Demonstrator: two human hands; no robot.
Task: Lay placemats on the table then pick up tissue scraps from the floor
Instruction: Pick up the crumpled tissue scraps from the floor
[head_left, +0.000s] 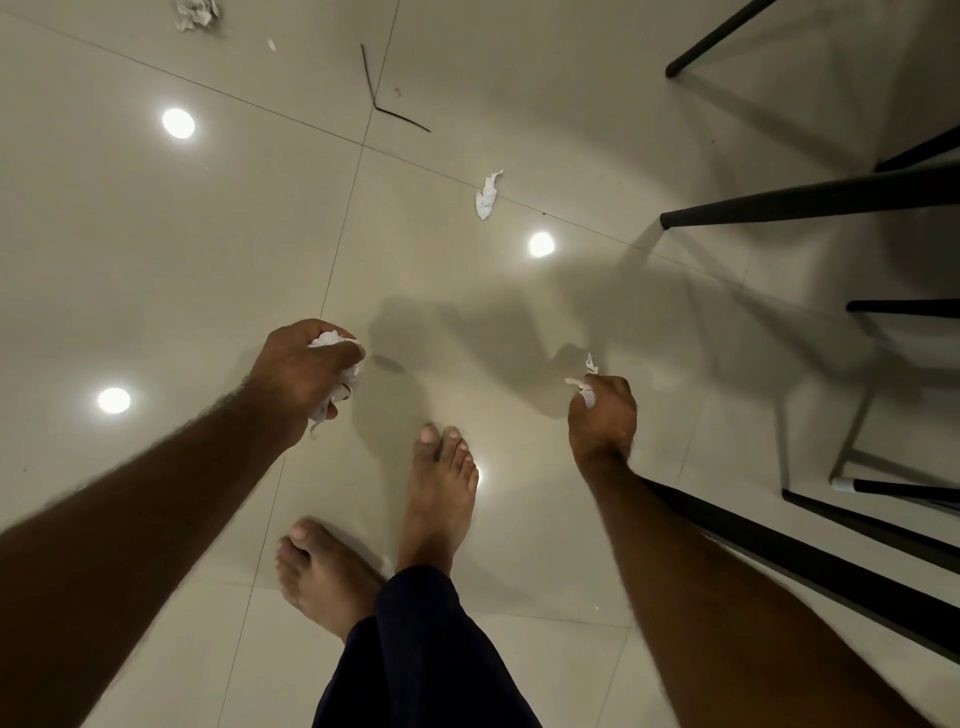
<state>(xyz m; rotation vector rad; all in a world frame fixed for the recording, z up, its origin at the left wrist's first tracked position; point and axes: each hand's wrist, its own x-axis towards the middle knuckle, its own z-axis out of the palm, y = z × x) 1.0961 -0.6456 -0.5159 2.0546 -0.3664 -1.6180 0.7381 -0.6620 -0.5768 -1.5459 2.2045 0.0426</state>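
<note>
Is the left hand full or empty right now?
Full. The left hand grips a wad of white tissue that bulges out above and below its grip; the right hand pinches a smaller scrap.

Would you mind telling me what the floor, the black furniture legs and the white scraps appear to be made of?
Floor: glossy glazed tile, probably ceramic or porcelain; it mirrors round lights and shows joint lines.
Black furniture legs: likely painted metal, slim and matte, though wood is possible.
White scraps: thin tissue paper, crumpled with torn edges.
</note>
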